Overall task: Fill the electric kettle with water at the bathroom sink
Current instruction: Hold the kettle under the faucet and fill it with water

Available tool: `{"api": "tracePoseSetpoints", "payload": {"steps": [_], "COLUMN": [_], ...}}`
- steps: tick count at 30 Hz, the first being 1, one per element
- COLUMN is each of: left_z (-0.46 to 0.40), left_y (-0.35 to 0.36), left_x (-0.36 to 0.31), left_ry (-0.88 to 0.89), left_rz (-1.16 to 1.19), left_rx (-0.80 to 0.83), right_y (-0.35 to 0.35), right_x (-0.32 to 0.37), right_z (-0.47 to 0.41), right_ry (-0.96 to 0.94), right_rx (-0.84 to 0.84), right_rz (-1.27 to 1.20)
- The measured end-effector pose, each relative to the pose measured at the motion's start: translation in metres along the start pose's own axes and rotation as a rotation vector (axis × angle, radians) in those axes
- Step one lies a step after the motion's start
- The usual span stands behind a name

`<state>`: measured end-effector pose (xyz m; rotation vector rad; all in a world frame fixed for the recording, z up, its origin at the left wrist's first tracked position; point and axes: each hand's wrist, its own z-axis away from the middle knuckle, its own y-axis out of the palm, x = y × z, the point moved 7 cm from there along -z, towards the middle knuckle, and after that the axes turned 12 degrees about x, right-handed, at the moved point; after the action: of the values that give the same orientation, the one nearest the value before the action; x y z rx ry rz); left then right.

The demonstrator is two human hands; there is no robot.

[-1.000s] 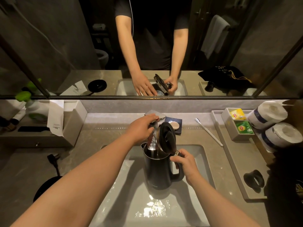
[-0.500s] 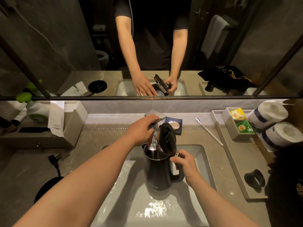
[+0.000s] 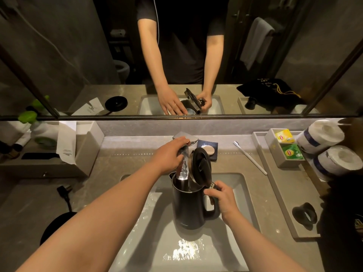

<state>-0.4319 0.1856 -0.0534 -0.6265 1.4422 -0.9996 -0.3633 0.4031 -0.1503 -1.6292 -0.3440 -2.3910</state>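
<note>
A black electric kettle (image 3: pixel 187 207) stands upright in the white sink basin (image 3: pixel 238 185), its hinged lid (image 3: pixel 200 165) tipped open. My right hand (image 3: pixel 221 197) grips the kettle's handle at its top. The chrome faucet (image 3: pixel 183 167) reaches over the kettle's mouth and a stream of water runs from it into the kettle. My left hand (image 3: pixel 169 156) rests on the faucet's lever (image 3: pixel 186 137), fingers curled over it. The water level inside the kettle is hidden.
The kettle's round black base (image 3: pixel 56 226) with its plug lies on the counter at left. A toothbrush (image 3: pixel 250 158), a soap dish (image 3: pixel 208 150), a tray with tea bags (image 3: pixel 288 144), toilet rolls (image 3: pixel 322 135) and a black ring (image 3: pixel 304 214) sit right of the sink. A tissue box (image 3: pixel 78 146) stands at left.
Almost nothing has moved. Both hands keep their places, and water keeps running into the kettle.
</note>
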Motion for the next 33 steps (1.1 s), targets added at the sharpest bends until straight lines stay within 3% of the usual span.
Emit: {"api": "tracePoseSetpoints", "payload": {"steps": [33], "left_z": [0.0025], "left_y": [0.0033], "left_x": [-0.0010], "left_ry": [0.011], "left_rz": [0.003], "left_rx": [0.021], "right_y": [0.0007], "right_x": [-0.0051], "right_z": [-0.0049], "right_ry": [-0.010], "right_rx": [-0.015], "right_rz": [0.033]}}
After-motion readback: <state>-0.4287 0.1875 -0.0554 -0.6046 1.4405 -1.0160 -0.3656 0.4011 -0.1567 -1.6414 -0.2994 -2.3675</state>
